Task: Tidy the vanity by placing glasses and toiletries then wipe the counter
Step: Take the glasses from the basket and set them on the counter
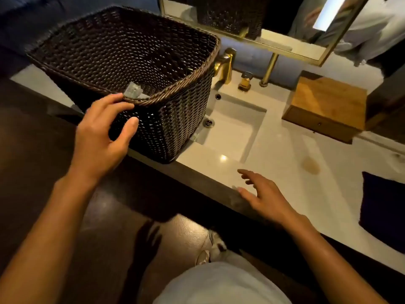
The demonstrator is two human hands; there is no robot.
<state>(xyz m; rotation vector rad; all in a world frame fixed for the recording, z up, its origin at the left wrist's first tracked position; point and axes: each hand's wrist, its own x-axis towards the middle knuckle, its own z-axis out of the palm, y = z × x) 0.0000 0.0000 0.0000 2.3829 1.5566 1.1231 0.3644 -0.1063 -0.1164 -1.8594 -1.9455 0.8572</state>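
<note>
A large dark wicker basket (166, 119) stands on the white vanity counter (285, 154), left of the sink, its corner overhanging the basin. My left hand (103, 137) rests against its near rim and wall, fingers apart, loosely curled on the rim. A small clear object (132, 91) lies inside the basket just behind the rim. My right hand (265, 196) hovers open over the counter's front edge, holding nothing. A dark cloth (383, 207) lies flat on the counter at the far right.
A rectangular sink (236, 128) with a gold faucet (225, 64) sits mid-counter. A wooden drawer box (324, 106) stands at the back right. A brownish stain (310, 165) marks the counter. A gold-framed mirror (274, 25) hangs behind. Dark floor lies below.
</note>
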